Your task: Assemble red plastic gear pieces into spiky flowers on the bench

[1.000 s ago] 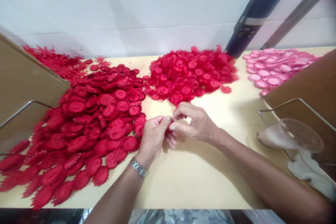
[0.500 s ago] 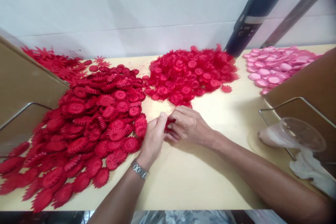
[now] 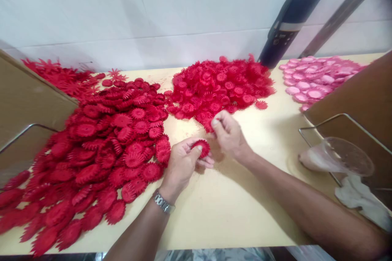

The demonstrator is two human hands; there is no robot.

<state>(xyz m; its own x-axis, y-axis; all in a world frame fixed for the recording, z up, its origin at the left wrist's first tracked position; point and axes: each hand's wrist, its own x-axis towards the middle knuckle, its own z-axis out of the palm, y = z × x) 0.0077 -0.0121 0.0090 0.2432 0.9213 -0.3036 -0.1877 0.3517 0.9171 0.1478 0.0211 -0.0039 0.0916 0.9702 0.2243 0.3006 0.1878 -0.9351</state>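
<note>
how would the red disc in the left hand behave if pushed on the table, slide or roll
Lying flat, the red disc would probably slide rather than roll, given its flattish face. Its notched rim might snag. It seems light: the left hand holds it lightly under the thumb.

The left hand (image 3: 183, 163), with a watch (image 3: 163, 202) at the wrist, holds a toothed red disc (image 3: 201, 149) beneath its thumb. The right hand (image 3: 229, 136), fingertips together, is at the near edge of the middle pile (image 3: 225, 83); whether it grips a piece is unclear. A larger red pile (image 3: 101, 142) lies at left, pink discs (image 3: 318, 76) at far right. A cup (image 3: 339, 159) and crumpled cloth (image 3: 361, 197) are at right; a dark bottle (image 3: 290, 24) is near the wall (image 3: 196, 4).
</note>
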